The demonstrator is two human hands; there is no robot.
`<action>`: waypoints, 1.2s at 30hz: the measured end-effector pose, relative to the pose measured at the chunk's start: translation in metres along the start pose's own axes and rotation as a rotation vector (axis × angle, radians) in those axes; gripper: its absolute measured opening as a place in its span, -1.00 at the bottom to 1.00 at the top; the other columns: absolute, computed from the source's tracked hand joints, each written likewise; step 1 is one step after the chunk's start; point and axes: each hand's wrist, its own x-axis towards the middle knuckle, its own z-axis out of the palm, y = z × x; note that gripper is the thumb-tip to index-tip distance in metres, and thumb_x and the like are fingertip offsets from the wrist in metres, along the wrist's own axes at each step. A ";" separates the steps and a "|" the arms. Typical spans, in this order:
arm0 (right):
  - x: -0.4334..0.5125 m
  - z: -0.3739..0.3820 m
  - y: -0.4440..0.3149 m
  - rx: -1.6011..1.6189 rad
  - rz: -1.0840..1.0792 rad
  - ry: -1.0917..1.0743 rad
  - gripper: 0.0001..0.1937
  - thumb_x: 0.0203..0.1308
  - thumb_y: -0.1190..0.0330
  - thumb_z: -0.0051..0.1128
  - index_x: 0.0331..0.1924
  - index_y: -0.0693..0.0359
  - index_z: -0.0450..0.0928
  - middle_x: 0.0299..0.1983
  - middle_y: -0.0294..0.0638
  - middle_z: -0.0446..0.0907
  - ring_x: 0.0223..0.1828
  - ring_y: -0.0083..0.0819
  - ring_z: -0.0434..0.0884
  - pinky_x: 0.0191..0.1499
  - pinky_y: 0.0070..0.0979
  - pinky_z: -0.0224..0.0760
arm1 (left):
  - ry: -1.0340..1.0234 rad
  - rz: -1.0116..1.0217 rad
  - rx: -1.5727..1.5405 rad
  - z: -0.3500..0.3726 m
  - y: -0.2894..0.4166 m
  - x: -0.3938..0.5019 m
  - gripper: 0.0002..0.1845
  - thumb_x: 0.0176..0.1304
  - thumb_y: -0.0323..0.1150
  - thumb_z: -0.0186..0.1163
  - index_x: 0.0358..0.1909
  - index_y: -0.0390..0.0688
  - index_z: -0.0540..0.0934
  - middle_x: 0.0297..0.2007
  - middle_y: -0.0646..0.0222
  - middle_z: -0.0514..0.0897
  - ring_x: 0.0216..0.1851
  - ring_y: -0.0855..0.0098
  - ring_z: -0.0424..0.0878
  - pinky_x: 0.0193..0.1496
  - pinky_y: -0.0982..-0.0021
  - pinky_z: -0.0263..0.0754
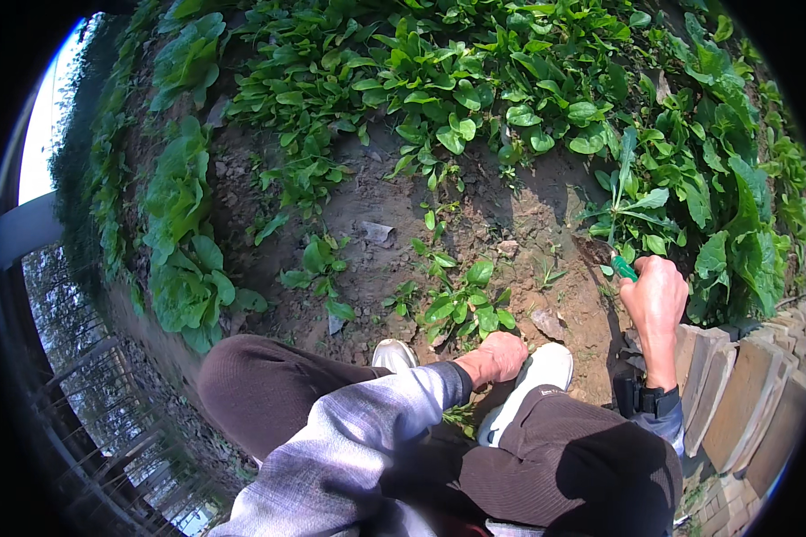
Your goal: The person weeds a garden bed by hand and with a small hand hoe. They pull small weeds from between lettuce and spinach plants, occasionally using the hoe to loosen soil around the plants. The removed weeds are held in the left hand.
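Observation:
My right hand (655, 292) is closed around the green handle of a small digging tool (623, 267). The tool's blade has soil on it and meets the ground beside a spiky-leaved plant (614, 209). My left hand (502, 356) is low between my knees, next to my white shoe (552, 366), with its fingers curled downward. Whether it holds anything is hidden. Just beyond it grows a small clump of leafy green plants (469, 305).
Dense leafy greens (436, 80) grow across the far side of the bed. Lettuce-like plants (178, 201) line the left. Stacked flat bricks or tiles (742, 396) stand at the lower right. A dry leaf (547, 323) lies on the soil.

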 end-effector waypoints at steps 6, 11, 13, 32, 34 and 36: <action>-0.001 0.003 0.000 -0.003 -0.001 0.001 -0.88 -0.22 0.41 0.26 -0.51 0.25 0.66 -0.51 0.03 0.63 -0.42 -0.05 0.66 -0.29 -0.23 0.54 | -0.191 -0.032 -0.238 0.001 -0.040 0.016 -0.73 -0.01 -0.40 0.09 -0.28 -0.29 0.64 -0.21 0.02 0.67 -0.12 0.06 0.65 -0.15 0.17 0.55; -0.001 0.007 0.001 -0.028 -0.015 0.042 -0.91 -0.23 0.45 0.20 -0.54 0.23 0.65 -0.53 0.04 0.61 -0.45 -0.04 0.65 -0.31 -0.22 0.53 | -0.245 0.020 -0.152 -0.004 -0.050 0.016 -0.72 -0.02 -0.41 0.10 -0.25 -0.22 0.66 -0.17 0.17 0.68 -0.13 0.15 0.64 -0.06 0.28 0.52; -0.002 0.007 0.001 -0.012 -0.016 0.053 -0.91 -0.24 0.46 0.19 -0.55 0.23 0.65 -0.53 0.04 0.61 -0.45 -0.03 0.65 -0.32 -0.22 0.53 | -0.299 -0.017 -0.254 -0.012 -0.049 0.015 -0.72 -0.02 -0.41 0.13 -0.24 -0.24 0.65 -0.11 0.16 0.66 -0.08 0.15 0.62 -0.04 0.29 0.51; 0.001 0.003 -0.001 -0.009 -0.006 0.048 -0.88 -0.24 0.44 0.23 -0.52 0.27 0.64 -0.50 0.06 0.62 -0.41 -0.02 0.65 -0.29 -0.22 0.52 | 0.561 -0.359 0.034 -0.317 -0.140 -0.253 -0.74 0.08 -0.32 0.26 -0.21 -0.23 0.63 -0.50 0.25 0.61 -0.40 0.41 0.52 -0.21 0.33 0.44; 0.003 0.002 -0.001 -0.016 -0.016 0.058 -0.88 -0.24 0.44 0.23 -0.52 0.27 0.64 -0.50 0.06 0.62 -0.41 -0.02 0.65 -0.29 -0.23 0.52 | 0.744 -0.527 -0.326 -0.271 -0.168 -0.337 -0.78 0.12 -0.52 0.17 -0.17 -0.23 0.64 -0.35 0.56 0.67 -0.33 0.68 0.51 -0.19 0.56 0.42; 0.005 0.001 -0.001 -0.017 -0.017 0.056 -0.88 -0.24 0.43 0.24 -0.52 0.27 0.64 -0.49 0.07 0.62 -0.41 -0.02 0.65 -0.29 -0.23 0.52 | 0.878 -0.605 -0.694 -0.194 -0.187 -0.408 -0.82 0.15 -0.58 0.11 -0.22 -0.30 0.63 -0.37 0.53 0.65 -0.37 0.67 0.53 -0.26 0.56 0.45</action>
